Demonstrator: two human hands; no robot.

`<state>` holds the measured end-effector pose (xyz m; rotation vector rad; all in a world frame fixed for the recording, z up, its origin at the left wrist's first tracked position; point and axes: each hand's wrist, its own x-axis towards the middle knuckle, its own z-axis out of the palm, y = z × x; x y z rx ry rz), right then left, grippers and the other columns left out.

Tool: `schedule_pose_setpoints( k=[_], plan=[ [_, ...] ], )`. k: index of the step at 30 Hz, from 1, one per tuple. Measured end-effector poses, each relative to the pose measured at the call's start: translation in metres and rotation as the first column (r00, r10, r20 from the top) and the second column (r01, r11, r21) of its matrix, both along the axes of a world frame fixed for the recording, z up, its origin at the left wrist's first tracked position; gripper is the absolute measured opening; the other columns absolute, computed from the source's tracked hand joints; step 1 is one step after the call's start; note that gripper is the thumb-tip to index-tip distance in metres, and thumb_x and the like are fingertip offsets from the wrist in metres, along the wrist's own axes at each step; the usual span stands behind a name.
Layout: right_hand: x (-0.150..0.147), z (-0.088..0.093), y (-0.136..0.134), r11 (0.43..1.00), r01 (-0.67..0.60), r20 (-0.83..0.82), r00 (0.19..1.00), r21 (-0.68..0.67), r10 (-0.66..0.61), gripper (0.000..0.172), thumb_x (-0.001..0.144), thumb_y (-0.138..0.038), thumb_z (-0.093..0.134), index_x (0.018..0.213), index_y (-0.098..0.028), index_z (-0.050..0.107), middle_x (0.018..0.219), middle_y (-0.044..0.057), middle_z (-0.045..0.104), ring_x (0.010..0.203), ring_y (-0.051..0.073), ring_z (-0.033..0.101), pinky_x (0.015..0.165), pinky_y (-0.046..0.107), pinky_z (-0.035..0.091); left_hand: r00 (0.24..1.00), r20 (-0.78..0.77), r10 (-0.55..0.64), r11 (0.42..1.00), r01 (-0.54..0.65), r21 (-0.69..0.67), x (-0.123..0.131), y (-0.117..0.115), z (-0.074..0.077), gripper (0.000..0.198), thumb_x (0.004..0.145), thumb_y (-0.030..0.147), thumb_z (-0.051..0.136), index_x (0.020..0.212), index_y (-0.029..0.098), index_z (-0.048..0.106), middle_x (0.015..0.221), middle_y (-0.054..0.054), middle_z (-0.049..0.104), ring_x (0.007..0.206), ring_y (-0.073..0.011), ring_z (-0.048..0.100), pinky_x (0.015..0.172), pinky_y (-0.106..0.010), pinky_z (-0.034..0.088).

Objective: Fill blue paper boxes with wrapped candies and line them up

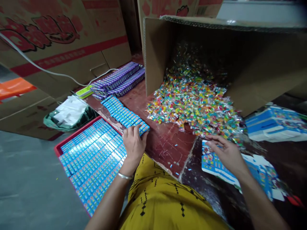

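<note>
My left hand [134, 140], a bangle on its wrist, is closed around the near end of a row of small blue boxes [123, 112], gripping the last box there. Over to the right, my right hand [226, 155] pinches the top edge of a flat blue printed carton [207, 156]. That carton lies at the near end of a fanned stack of flat blue cartons [257, 169]. Between and beyond my hands, a heap of clear-wrapped colourful candies [192, 102] spills from a cardboard box [155, 54] lying on its side.
A red tray [57, 150] packed with blue boxes is at the left. Purple boxes [120, 78] stand in rows behind. More flat cartons [275, 124] lie at right. A green bag [51, 121] holds white pieces. A white cable [55, 73] crosses large cartons [96, 25].
</note>
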<state>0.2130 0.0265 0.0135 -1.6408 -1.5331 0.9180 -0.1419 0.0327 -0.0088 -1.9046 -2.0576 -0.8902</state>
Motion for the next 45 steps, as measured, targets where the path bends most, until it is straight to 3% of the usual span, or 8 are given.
schedule_pose_setpoints(
  k=[4, 8, 14, 20, 24, 31, 38, 45],
  plan=[
    [0.032, 0.004, 0.005, 0.983, -0.024, 0.378, 0.925, 0.18, -0.046, 0.026, 0.09, -0.04, 0.053, 0.096, -0.022, 0.07, 0.1, 0.008, 0.069, 0.09, 0.025, 0.066, 0.074, 0.037, 0.054, 0.95, 0.14, -0.278, 0.958, 0.285, -0.035, 0.043, -0.016, 0.004, 0.034, 0.086, 0.042, 0.061, 0.11, 0.019, 0.057, 0.1, -0.01, 0.058, 0.095, -0.0274, 0.05, 0.084, -0.04, 0.04],
    [0.037, -0.002, 0.012, 0.978, -0.165, 0.683, 0.73, 0.13, 0.033, 0.028, 0.093, -0.033, 0.048, 0.097, -0.021, 0.073, 0.1, 0.009, 0.068, 0.094, 0.026, 0.064, 0.082, 0.039, 0.05, 0.776, 0.184, -0.603, 0.748, 0.63, -0.207, 0.113, -0.034, 0.008, 0.046, 0.082, 0.056, 0.061, 0.108, 0.019, 0.056, 0.1, -0.009, 0.057, 0.093, -0.0269, 0.049, 0.078, -0.039, 0.04],
    [0.02, -0.012, 0.017, 0.97, -0.215, 0.77, 0.636, 0.116, 0.049, 0.024, 0.092, -0.031, 0.053, 0.097, -0.024, 0.075, 0.098, 0.009, 0.065, 0.098, 0.026, 0.06, 0.085, 0.037, 0.049, 0.682, 0.109, -0.723, 0.628, 0.715, -0.307, 0.177, -0.029, 0.001, 0.052, 0.077, 0.056, 0.067, 0.108, 0.017, 0.054, 0.104, -0.009, 0.057, 0.099, -0.0278, 0.05, 0.084, -0.041, 0.041],
    [0.02, 0.003, 0.016, 0.954, -0.212, 0.618, 0.786, 0.213, 0.036, 0.015, 0.087, -0.032, 0.06, 0.088, -0.024, 0.072, 0.095, 0.007, 0.065, 0.095, 0.026, 0.06, 0.087, 0.04, 0.047, 0.726, 0.14, -0.674, 0.653, 0.673, -0.346, 0.174, -0.024, 0.0, 0.054, 0.075, 0.046, 0.073, 0.113, 0.016, 0.051, 0.108, -0.011, 0.057, 0.101, -0.0304, 0.051, 0.085, -0.045, 0.045],
    [0.009, 0.016, 0.015, 0.994, -0.035, 0.185, 0.983, 0.103, 0.016, 0.018, 0.086, -0.038, 0.061, 0.079, -0.021, 0.06, 0.071, 0.0, 0.061, 0.061, 0.016, 0.059, 0.059, 0.029, 0.049, 0.699, 0.329, -0.635, 0.658, 0.712, -0.244, 0.164, -0.029, 0.009, 0.058, 0.081, 0.056, 0.062, 0.12, 0.016, 0.046, 0.115, -0.013, 0.057, 0.105, -0.0299, 0.053, 0.089, -0.046, 0.046],
    [-0.036, 0.019, 0.012, 0.993, 0.041, -0.336, 0.939, -0.113, -0.077, 0.026, 0.08, -0.046, 0.067, 0.083, -0.02, 0.06, 0.061, -0.005, 0.055, 0.041, 0.009, 0.049, 0.037, 0.021, 0.04, 0.601, 0.597, -0.531, 0.687, 0.718, -0.113, 0.145, -0.021, 0.013, 0.063, 0.085, 0.039, 0.063, 0.137, 0.014, 0.038, 0.133, -0.018, 0.054, 0.124, -0.0301, 0.051, 0.104, -0.047, 0.042],
    [-0.063, 0.021, -0.01, 0.96, -0.278, -0.368, 0.896, -0.03, 0.248, 0.04, 0.091, -0.042, 0.055, 0.127, -0.024, 0.055, 0.077, -0.001, 0.064, 0.057, 0.012, 0.058, 0.049, 0.023, 0.048, -0.099, 0.99, -0.099, 0.473, 0.871, 0.135, 0.106, -0.004, 0.026, 0.051, 0.083, 0.035, 0.067, 0.13, 0.016, 0.056, 0.119, -0.012, 0.067, 0.106, -0.0251, 0.064, 0.097, -0.039, 0.047],
    [-0.062, 0.044, -0.001, 0.805, -0.534, -0.26, 0.841, -0.26, 0.474, 0.021, 0.083, -0.039, 0.066, 0.081, -0.021, 0.057, 0.06, -0.004, 0.061, 0.043, 0.01, 0.055, 0.041, 0.021, 0.041, -0.102, 0.99, 0.093, 0.375, 0.925, 0.061, 0.087, -0.016, 0.022, 0.039, 0.081, 0.042, 0.069, 0.107, 0.014, 0.071, 0.091, -0.007, 0.071, 0.078, -0.0179, 0.064, 0.071, -0.026, 0.048]
  ],
)
